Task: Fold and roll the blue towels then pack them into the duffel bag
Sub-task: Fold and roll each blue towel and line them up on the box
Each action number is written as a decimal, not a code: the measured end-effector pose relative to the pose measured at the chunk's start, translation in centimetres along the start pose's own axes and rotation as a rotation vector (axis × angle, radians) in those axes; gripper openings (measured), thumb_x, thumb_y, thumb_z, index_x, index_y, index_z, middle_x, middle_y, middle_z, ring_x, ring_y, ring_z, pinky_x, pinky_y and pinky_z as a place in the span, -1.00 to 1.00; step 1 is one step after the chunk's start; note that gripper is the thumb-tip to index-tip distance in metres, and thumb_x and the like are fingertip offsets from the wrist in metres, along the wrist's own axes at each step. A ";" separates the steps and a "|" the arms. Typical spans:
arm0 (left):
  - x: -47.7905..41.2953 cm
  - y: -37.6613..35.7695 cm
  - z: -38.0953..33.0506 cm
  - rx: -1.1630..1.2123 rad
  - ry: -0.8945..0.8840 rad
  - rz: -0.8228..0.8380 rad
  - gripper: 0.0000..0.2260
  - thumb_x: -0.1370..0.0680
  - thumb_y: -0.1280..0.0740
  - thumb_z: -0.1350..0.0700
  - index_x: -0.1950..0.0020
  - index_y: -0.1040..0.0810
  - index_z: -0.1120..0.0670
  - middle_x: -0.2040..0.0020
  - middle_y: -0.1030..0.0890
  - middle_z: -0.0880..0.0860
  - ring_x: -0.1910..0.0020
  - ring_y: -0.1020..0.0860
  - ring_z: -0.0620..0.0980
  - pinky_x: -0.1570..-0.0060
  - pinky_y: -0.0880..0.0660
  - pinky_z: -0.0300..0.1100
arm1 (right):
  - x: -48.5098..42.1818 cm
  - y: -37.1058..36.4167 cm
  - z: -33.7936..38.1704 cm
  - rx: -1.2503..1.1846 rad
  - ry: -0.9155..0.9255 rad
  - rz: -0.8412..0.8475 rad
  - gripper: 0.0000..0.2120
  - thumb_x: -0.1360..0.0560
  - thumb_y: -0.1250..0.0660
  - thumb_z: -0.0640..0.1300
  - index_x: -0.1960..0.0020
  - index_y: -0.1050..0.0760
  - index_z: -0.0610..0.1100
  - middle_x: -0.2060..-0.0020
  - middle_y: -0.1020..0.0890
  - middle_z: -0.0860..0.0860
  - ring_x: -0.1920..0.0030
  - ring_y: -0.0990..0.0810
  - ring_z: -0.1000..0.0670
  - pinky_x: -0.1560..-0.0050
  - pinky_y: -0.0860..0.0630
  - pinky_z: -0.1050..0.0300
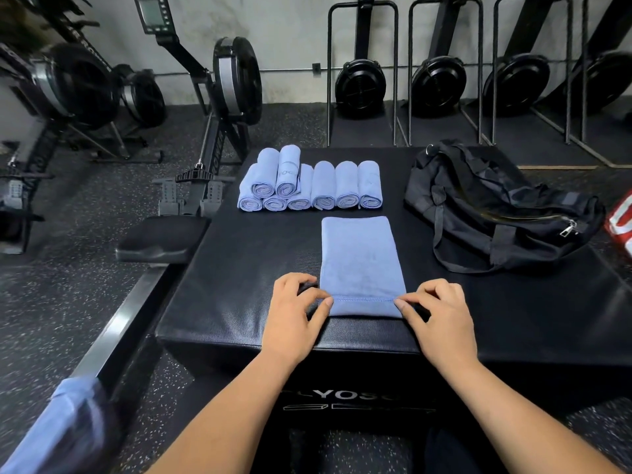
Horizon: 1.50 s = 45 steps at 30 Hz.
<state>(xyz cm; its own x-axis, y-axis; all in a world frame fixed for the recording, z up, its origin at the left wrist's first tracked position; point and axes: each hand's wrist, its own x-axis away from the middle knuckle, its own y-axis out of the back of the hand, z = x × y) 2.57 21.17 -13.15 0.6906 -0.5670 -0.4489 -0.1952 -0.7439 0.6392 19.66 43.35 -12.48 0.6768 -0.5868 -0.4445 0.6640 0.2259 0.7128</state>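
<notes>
Gym tabletop (pixel 260 254). Pinching near corners of the towel (pixel 359 258) with left hand (pixel 294 313) and right hand (pixel 441 316). Long axis straight away, equally near both.

Bare box top (pixel 260 254) btwn rolled towels (pixel 309 181), duffel bag (pixel 492 206)

Rowing machines (pixel 236 80) are ranged across the top of the frame — a black padded box (pixel 260 254) is set centre, a red-and-white object (pixel 622 217) clipped far right.
</notes>
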 end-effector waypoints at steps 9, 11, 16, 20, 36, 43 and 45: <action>-0.4 0.4 -0.1 -0.089 -0.036 0.169 -0.67 -0.41 -0.40 -0.06 -0.16 -0.57 -0.07 -0.34 -0.42 -0.12 -0.55 -0.19 0.03 -0.52 -0.25 -0.08 | 0.2 0.5 0.2 0.146 0.133 0.159 -0.69 -0.34 -0.46 0.11 -0.05 -0.58 0.06 -0.06 -0.43 0.18 -0.17 -0.42 0.01 -0.09 -0.33 0.05; -0.4 0.5 -0.1 -0.083 -0.018 0.154 -0.69 -0.41 -0.39 -0.01 -0.15 -0.58 -0.07 -0.34 -0.42 -0.12 -0.56 -0.19 0.04 -0.51 -0.25 -0.07 | 0.1 0.6 0.2 0.128 0.088 0.183 -0.69 -0.32 -0.48 0.05 -0.04 -0.56 0.09 -0.06 -0.40 0.20 -0.18 -0.39 0.02 -0.13 -0.35 0.04; -0.2 0.2 -0.1 -0.058 0.037 0.103 -0.79 -0.53 -0.41 -0.01 -0.16 -0.62 -0.08 -0.34 -0.41 -0.14 -0.56 -0.18 -0.02 -0.50 -0.24 -0.15 | -0.3 0.4 -0.1 0.015 -0.044 0.144 -0.79 -0.42 -0.49 -0.05 -0.03 -0.63 0.16 -0.04 -0.42 0.23 -0.14 -0.36 0.04 -0.14 -0.47 -0.01; -0.3 0.1 0.2 -0.039 0.088 0.083 -0.83 -0.61 -0.39 -0.07 -0.16 -0.64 -0.08 -0.33 -0.41 -0.16 -0.54 -0.17 -0.08 -0.48 -0.25 -0.13 | -0.6 0.1 -0.4 -0.022 -0.113 0.128 -0.88 -0.50 -0.50 0.00 -0.03 -0.67 0.16 -0.05 -0.45 0.24 -0.17 -0.37 0.05 -0.06 -0.44 0.06; -1.3 -0.2 -0.5 -0.018 0.255 -0.014 -0.79 -0.50 -0.43 -0.14 0.18 -0.47 -0.08 -0.15 -0.44 -0.12 -0.39 -0.26 -0.07 -0.38 -0.25 -0.18 | -1.1 0.2 0.5 -0.090 -0.246 0.061 -0.77 -0.43 -0.57 0.15 0.24 -0.53 0.16 0.04 -0.52 0.24 -0.11 -0.40 0.09 0.05 -0.44 0.08; -0.5 0.2 -0.6 -0.020 0.075 -0.017 -0.92 -0.61 -0.43 0.04 -0.05 -0.60 -0.14 -0.42 -0.37 -0.06 -0.49 -0.24 0.02 -0.43 -0.27 -0.07 | -0.6 0.1 0.5 -0.056 -0.140 0.034 -0.90 -0.50 -0.54 0.00 0.06 -0.64 0.17 -0.08 -0.45 0.21 -0.16 -0.39 0.06 0.00 -0.49 0.05; -0.4 0.1 -0.4 -0.058 0.056 -0.023 -0.94 -0.63 -0.42 0.02 -0.07 -0.63 -0.15 -0.44 -0.38 -0.06 -0.50 -0.24 0.05 -0.45 -0.29 -0.03 | -0.4 -0.1 0.4 -0.028 -0.131 0.014 -0.93 -0.52 -0.54 -0.01 0.05 -0.68 0.16 -0.08 -0.45 0.22 -0.16 -0.38 0.06 0.02 -0.51 0.04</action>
<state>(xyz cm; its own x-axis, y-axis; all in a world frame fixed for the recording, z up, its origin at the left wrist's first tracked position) 2.54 21.43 -12.69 0.7327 -0.5284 -0.4289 -0.1400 -0.7338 0.6648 19.15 43.23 -12.13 0.6399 -0.6794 -0.3592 0.6651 0.2554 0.7018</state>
